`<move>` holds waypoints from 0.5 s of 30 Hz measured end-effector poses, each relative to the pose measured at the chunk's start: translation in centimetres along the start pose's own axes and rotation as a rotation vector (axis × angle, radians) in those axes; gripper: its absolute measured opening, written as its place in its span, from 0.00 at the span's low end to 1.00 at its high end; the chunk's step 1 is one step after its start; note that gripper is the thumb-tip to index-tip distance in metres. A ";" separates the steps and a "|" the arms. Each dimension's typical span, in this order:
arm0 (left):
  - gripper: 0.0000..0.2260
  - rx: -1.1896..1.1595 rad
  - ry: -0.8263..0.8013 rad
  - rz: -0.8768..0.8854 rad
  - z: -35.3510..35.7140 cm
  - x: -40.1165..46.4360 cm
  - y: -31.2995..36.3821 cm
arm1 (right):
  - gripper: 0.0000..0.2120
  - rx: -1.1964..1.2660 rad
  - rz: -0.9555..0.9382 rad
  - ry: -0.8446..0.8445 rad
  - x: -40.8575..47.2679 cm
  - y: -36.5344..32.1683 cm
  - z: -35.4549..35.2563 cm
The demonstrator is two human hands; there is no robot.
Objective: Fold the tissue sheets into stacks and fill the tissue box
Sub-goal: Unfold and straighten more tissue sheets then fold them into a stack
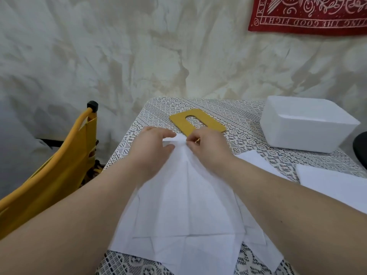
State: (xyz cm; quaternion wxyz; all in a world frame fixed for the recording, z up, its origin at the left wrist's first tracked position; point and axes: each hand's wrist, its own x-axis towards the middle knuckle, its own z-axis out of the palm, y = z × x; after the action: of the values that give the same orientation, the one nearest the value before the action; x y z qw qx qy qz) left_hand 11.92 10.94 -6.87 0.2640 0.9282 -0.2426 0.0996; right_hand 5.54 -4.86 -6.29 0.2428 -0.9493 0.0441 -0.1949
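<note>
A white tissue sheet (184,211) lies spread on the lace-covered table (234,116), creased and bunched at its far end. My left hand (153,145) and my right hand (206,145) meet at that far edge, each pinching the tissue between thumb and fingers. More white tissue sheets (325,185) lie flat to the right. The white tissue box (305,126) stands open at the far right of the table. Its yellow lid (196,121) with an oval slot lies flat just beyond my hands.
A yellow fabric chair (65,165) stands at the left, close to the table's left edge. A dark round object (360,149) shows at the right border. A pale draped cloth and a red banner (309,14) hang behind the table.
</note>
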 end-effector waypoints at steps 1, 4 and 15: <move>0.14 -0.009 0.001 0.001 -0.2 0.0 -0.1 | 0.06 0.040 -0.010 0.034 0.0 -0.1 -0.7; 0.09 -0.027 0.046 0.002 -2.1 -0.2 1.0 | 0.05 0.127 -0.028 0.139 -0.5 -0.6 -3.7; 0.05 -0.136 -0.018 0.192 -7.3 -5.7 11.5 | 0.07 0.166 0.056 0.252 -10.0 1.4 -15.4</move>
State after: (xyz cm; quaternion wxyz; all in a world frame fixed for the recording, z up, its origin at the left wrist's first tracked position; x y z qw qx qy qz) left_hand 0.75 8.57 2.55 0.3134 0.8815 -0.3388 0.0995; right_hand -9.64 -11.13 1.94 0.3185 -0.8922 0.0844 -0.3089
